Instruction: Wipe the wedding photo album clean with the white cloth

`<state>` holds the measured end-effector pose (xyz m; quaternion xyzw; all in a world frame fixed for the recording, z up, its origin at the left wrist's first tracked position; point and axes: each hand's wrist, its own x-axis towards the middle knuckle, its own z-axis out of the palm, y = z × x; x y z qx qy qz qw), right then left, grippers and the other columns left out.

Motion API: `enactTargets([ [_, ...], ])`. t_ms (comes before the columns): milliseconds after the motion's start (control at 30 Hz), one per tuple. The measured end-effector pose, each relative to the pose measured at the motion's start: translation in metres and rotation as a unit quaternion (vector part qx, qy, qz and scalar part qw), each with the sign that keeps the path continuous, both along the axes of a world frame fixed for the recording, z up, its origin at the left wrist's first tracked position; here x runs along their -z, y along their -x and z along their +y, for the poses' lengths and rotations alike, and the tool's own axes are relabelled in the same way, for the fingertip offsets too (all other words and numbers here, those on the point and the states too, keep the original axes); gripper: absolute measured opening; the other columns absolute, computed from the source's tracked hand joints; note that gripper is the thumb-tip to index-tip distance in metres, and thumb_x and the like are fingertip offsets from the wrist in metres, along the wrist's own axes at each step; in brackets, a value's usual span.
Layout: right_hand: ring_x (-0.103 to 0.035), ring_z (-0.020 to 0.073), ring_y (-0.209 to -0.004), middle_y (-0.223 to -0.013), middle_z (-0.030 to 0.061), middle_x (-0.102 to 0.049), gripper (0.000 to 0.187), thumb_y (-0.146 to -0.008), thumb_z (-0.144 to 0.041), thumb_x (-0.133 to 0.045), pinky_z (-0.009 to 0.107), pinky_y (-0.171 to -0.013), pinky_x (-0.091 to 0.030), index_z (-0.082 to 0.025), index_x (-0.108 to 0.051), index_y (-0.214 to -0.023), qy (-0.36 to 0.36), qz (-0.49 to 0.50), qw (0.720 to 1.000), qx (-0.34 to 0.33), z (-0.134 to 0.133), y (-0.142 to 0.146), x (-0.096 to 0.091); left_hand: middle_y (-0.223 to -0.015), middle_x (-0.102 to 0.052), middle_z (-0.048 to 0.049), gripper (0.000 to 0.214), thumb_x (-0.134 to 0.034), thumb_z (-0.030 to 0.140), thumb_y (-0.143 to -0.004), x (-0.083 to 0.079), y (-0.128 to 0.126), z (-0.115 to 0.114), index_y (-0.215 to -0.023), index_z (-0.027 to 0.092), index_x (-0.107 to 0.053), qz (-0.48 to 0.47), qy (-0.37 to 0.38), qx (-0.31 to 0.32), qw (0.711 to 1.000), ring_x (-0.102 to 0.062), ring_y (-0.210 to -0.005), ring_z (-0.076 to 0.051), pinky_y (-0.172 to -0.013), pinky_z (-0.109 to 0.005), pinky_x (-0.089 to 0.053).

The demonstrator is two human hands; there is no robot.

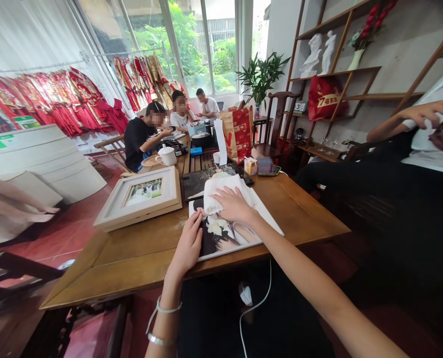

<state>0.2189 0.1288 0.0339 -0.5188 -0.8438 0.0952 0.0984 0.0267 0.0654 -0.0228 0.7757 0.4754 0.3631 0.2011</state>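
Note:
A glossy photo panel [243, 233] with white edges lies flat on the wooden table in front of me, showing pale flowers and dark clothing. My left hand [190, 239] rests along its left edge, fingers stretched forward and touching it. On the panel's upper part lies a folded white cloth [216, 191]. My right hand [234, 204] presses flat on this cloth, its fingers spread. The cloth and both forearms cover parts of the picture. Just beyond is another dark photo panel [195, 183], partly hidden by the cloth.
Left on the table [132, 251] are stacked frames, the top picture frame [139, 194] showing a photo. Behind stand a white mug [167, 155], a paper bag [238, 132], a small box [250, 165] and a phone [268, 166]. People sit farther back; another person is at right.

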Motion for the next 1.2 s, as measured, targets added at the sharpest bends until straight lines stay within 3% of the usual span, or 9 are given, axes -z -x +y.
enactTargets([
  [267, -0.008, 0.0301, -0.143, -0.155, 0.007, -0.023, 0.073, -0.073, -0.015, -0.054, 0.056, -0.113, -0.004, -0.027, -0.035, -0.143, -0.026, 0.014, 0.997, -0.073, -0.107, -0.02, 0.008, -0.151, -0.034, -0.0078, 0.047, -0.034, 0.023, -0.094, -0.002, -0.002, -0.001, -0.14, 0.023, -0.041, -0.014, -0.004, 0.003, 1.0, -0.028, -0.14, -0.021, -0.117, -0.046, -0.018],
  [400, -0.006, 0.0268, -0.143, -0.155, 0.0035, -0.023, 0.077, -0.071, -0.015, -0.054, 0.053, -0.114, -0.001, -0.031, -0.034, -0.143, -0.006, 0.026, 0.994, -0.103, -0.132, -0.035, 0.008, -0.152, -0.033, -0.0086, 0.047, -0.034, 0.023, -0.094, -0.001, -0.002, -0.001, -0.14, 0.022, -0.041, -0.011, 0.003, -0.003, 1.0, -0.028, -0.14, -0.022, -0.117, -0.047, -0.019],
  [533, -0.009, 0.0251, -0.143, -0.155, 0.0019, -0.025, 0.077, -0.069, -0.015, -0.054, 0.052, -0.114, -0.004, -0.031, -0.036, -0.142, 0.01, 0.031, 0.993, -0.109, -0.115, -0.038, 0.005, -0.151, -0.034, -0.0095, 0.047, -0.034, 0.023, -0.094, 0.002, -0.001, 0.0, -0.14, 0.021, -0.041, -0.009, -0.001, -0.005, 1.0, -0.029, -0.14, -0.022, -0.117, -0.047, -0.019],
  [800, -0.016, 0.0282, -0.141, -0.152, 0.0056, -0.03, 0.07, -0.072, -0.015, -0.051, 0.055, -0.112, -0.008, -0.025, -0.039, -0.141, -0.005, 0.016, 0.999, -0.047, -0.037, -0.027, 0.006, -0.152, -0.033, -0.0086, 0.046, -0.034, 0.023, -0.094, 0.006, 0.002, 0.002, -0.14, 0.024, -0.04, -0.018, -0.012, 0.008, 1.0, -0.027, -0.141, -0.021, -0.117, -0.047, -0.018],
  [967, -0.018, 0.0309, -0.14, -0.153, 0.0077, -0.029, 0.062, -0.082, -0.034, -0.053, 0.055, -0.112, -0.009, -0.023, -0.038, -0.142, -0.01, 0.005, 1.0, -0.005, -0.002, -0.023, 0.005, -0.151, -0.034, -0.0086, 0.047, -0.034, 0.023, -0.094, 0.005, 0.001, 0.002, -0.14, 0.024, -0.041, -0.02, -0.007, 0.008, 1.0, -0.027, -0.141, -0.021, -0.117, -0.047, -0.017],
  [1067, -0.016, 0.0311, -0.141, -0.153, 0.0082, -0.029, 0.061, -0.082, -0.028, -0.052, 0.056, -0.111, -0.008, -0.024, -0.038, -0.142, -0.015, 0.0, 1.0, 0.003, -0.004, -0.02, 0.006, -0.151, -0.033, -0.0096, 0.047, -0.033, 0.024, -0.094, 0.004, 0.0, 0.002, -0.14, 0.022, -0.04, -0.014, -0.005, 0.007, 1.0, -0.027, -0.141, -0.022, -0.117, -0.047, -0.017],
  [1200, -0.015, 0.0312, -0.141, -0.153, 0.0079, -0.028, 0.069, -0.075, -0.016, -0.053, 0.057, -0.111, -0.007, -0.025, -0.038, -0.142, -0.03, -0.006, 0.999, -0.024, -0.041, -0.019, 0.008, -0.151, -0.033, -0.0101, 0.046, -0.033, 0.023, -0.094, 0.004, 0.0, 0.001, -0.14, 0.021, -0.041, -0.008, -0.006, 0.001, 1.0, -0.027, -0.141, -0.022, -0.117, -0.047, -0.017],
])
